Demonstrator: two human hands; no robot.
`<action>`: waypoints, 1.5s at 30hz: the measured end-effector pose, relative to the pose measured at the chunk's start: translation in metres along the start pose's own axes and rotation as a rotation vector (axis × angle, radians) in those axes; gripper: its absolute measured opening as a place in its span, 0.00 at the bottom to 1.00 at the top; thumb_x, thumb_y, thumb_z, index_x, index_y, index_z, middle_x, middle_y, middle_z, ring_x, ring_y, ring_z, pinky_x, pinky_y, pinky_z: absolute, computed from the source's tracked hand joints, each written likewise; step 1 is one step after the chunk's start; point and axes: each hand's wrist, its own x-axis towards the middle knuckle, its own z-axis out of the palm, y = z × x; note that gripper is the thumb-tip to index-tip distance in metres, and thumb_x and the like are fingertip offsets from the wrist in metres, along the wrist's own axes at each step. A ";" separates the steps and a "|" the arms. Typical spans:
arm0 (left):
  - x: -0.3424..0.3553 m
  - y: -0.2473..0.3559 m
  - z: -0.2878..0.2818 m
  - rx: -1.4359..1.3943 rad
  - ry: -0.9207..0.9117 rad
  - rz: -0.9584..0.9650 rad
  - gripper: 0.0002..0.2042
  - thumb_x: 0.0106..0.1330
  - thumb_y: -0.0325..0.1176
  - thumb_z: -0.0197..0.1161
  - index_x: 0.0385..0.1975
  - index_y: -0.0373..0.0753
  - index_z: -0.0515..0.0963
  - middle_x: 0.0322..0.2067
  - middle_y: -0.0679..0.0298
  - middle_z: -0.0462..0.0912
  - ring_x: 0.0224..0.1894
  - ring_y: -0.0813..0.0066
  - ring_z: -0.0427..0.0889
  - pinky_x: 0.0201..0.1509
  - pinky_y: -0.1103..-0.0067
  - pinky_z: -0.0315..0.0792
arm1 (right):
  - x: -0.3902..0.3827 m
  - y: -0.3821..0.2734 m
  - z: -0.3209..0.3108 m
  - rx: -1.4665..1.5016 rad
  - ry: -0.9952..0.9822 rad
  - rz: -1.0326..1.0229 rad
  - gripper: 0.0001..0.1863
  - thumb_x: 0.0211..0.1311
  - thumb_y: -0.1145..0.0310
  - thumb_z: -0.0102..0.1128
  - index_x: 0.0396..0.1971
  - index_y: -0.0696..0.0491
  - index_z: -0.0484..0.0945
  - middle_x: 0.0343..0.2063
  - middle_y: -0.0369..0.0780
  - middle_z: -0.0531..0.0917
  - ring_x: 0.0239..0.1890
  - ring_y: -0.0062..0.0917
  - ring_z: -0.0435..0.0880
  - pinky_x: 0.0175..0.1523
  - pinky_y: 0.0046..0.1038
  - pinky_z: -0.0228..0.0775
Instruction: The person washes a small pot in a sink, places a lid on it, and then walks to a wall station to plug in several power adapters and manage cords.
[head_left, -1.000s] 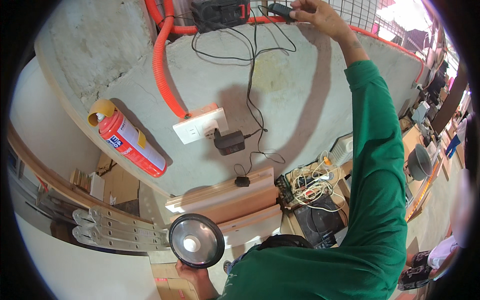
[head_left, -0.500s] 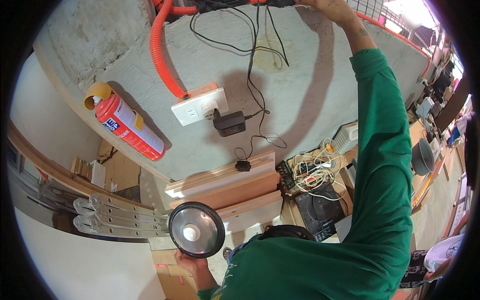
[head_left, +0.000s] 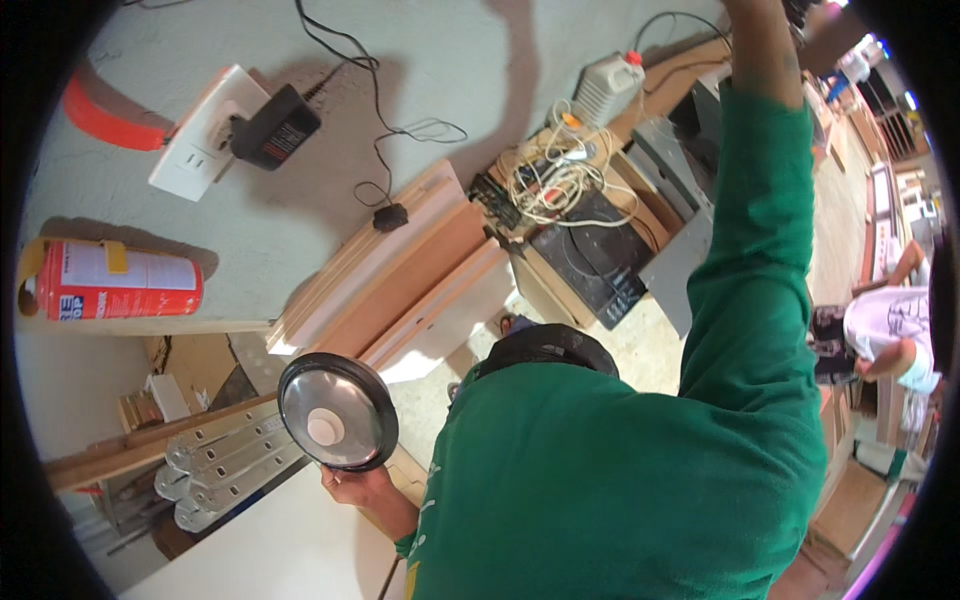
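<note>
My left hand [head_left: 362,487] has its fingers closed on the round lamp reflector [head_left: 337,411], held low beside the stacked boards [head_left: 400,270]. My right arm [head_left: 760,200] reaches up out of view, grip unknowable. I'd keep the reflector steady, clear of the cables [head_left: 550,175].

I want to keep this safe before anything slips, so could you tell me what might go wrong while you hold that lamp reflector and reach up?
1. The left hand grips the round reflector lamp only at its lower rim; it could slip and drop.
2. The right arm reaches up out of view, so that hand works unseen.
3. Loose black cords trail from the charger at the wall socket, and could snag.
</note>
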 end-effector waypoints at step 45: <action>-0.033 0.015 0.010 -0.011 0.164 0.133 0.26 0.62 0.34 0.61 0.60 0.27 0.72 0.64 0.45 0.73 0.67 0.47 0.71 0.70 0.47 0.65 | -0.509 0.042 0.309 -0.087 -0.379 0.900 0.19 0.61 0.69 0.61 0.53 0.52 0.78 0.43 0.51 0.80 0.50 0.48 0.80 0.53 0.46 0.74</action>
